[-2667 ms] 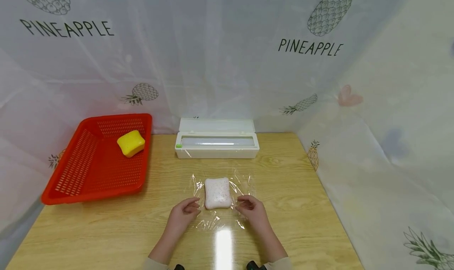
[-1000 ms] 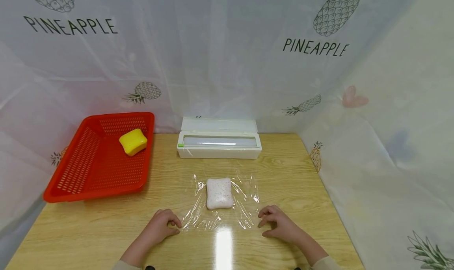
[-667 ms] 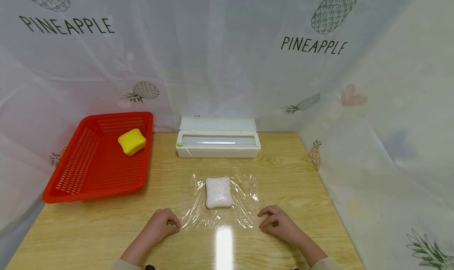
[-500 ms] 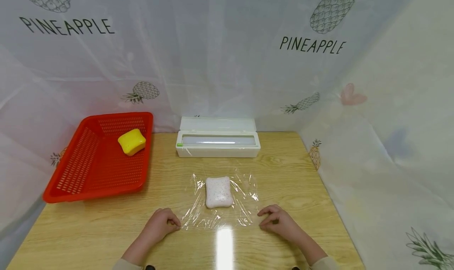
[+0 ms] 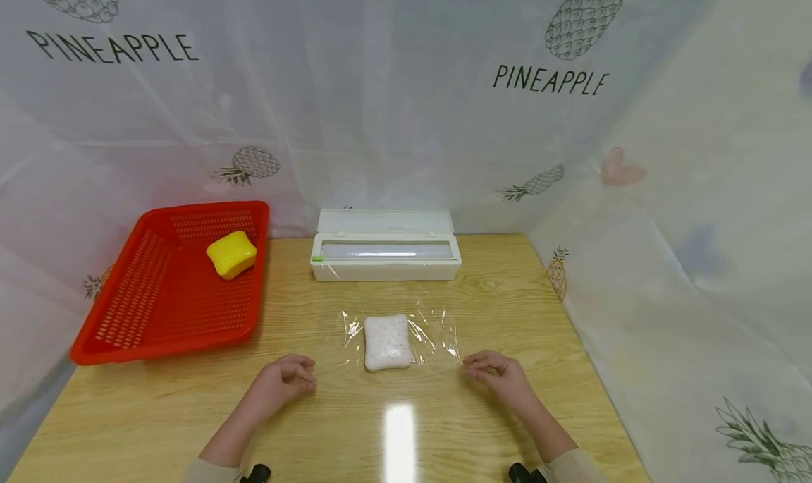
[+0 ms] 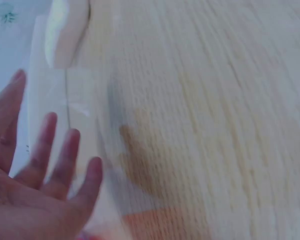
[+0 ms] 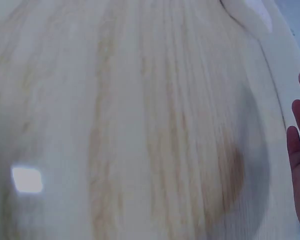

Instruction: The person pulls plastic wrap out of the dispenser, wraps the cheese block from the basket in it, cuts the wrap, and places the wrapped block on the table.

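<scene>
A sheet of clear cling film [image 5: 434, 336] lies on the wooden table with a pale, speckled, pillow-shaped block [image 5: 387, 343] on it. My left hand [image 5: 274, 386] is left of the block and my right hand [image 5: 502, 381] right of it. Each seems to pinch a near corner of the film between thumb and finger; the clear film is hard to make out there. The left hand's other fingers [image 6: 65, 160] spread loosely in the left wrist view. Only some fingers [image 7: 293, 150] of the right hand show in the right wrist view.
Behind the block stands a white cling film dispenser [image 5: 385, 268], lid up, roll inside. At the left, a red plastic basket [image 5: 168, 349] holds a yellow block [image 5: 231, 255] of similar shape. The table [image 5: 355, 441] ends against a pineapple-print curtain [image 5: 380, 102].
Both hands first spread out to the film's near corners. Over the last half second they have moved away from me, and the film's near part has come up from the table.
</scene>
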`<state>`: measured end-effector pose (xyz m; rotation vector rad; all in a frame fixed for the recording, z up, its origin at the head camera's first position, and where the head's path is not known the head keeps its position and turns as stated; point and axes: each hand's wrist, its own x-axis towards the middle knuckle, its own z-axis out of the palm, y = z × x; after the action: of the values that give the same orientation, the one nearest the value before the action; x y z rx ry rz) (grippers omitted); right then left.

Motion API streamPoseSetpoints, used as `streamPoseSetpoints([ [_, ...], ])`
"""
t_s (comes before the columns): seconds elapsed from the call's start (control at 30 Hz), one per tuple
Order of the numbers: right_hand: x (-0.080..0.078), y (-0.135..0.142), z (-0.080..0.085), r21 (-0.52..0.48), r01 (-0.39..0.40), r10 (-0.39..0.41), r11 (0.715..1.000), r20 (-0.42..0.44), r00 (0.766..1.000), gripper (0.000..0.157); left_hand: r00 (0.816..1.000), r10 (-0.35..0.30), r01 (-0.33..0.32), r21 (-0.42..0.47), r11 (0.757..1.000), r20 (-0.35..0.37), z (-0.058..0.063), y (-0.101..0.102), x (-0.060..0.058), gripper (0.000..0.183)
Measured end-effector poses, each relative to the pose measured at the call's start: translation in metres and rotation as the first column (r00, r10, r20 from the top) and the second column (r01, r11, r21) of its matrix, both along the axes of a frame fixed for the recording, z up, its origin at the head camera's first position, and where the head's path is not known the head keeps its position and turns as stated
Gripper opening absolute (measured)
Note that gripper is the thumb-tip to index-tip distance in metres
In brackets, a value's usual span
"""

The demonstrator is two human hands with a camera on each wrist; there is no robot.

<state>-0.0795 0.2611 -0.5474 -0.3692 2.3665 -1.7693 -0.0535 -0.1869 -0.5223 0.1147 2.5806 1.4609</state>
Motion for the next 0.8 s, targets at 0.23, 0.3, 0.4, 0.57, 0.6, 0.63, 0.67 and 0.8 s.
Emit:
streamPoseSetpoints([
  [0.23,-0.012,-0.017,0.0,-0.141,0.103,-0.103,0.985,0.006,0.995,0.02,1.0,-0.02,0.017,0.159,0.987,0.02,0.0,0.006,-0.012,0.005],
  [0.3,-0.016,-0.021,-0.004,-0.152,0.132,-0.134,0.98,0.001,0.991,0.019,0.999,-0.015,0.007,0.187,0.982,0.044,0.0,0.007,-0.014,0.005],
  [0.4,-0.02,-0.028,-0.006,-0.169,0.176,-0.176,0.97,0.017,0.984,0.018,0.997,-0.006,-0.012,0.222,0.975,0.081,0.001,0.009,-0.018,0.006],
  [0.57,-0.026,-0.037,-0.012,-0.214,0.244,-0.232,0.946,0.082,0.969,0.014,0.995,0.003,-0.031,0.293,0.956,0.097,0.0,0.012,-0.023,0.005],
  [0.6,-0.028,-0.038,-0.013,-0.216,0.256,-0.241,0.942,0.092,0.966,0.013,0.996,0.01,-0.038,0.301,0.953,0.093,-0.002,0.013,-0.025,0.004],
  [0.63,-0.029,-0.039,-0.014,-0.215,0.27,-0.252,0.939,0.105,0.962,0.012,0.996,0.028,-0.054,0.302,0.952,0.09,-0.003,0.014,-0.026,0.004],
  [0.67,-0.031,-0.039,-0.015,-0.205,0.286,-0.266,0.936,0.116,0.957,0.011,0.995,0.043,-0.068,0.303,0.951,0.09,-0.004,0.014,-0.027,0.004],
  [0.8,-0.037,-0.041,-0.018,-0.122,0.333,-0.317,0.935,0.133,0.939,0.011,0.997,0.073,-0.08,0.298,0.951,0.034,-0.01,0.015,-0.03,0.004],
])
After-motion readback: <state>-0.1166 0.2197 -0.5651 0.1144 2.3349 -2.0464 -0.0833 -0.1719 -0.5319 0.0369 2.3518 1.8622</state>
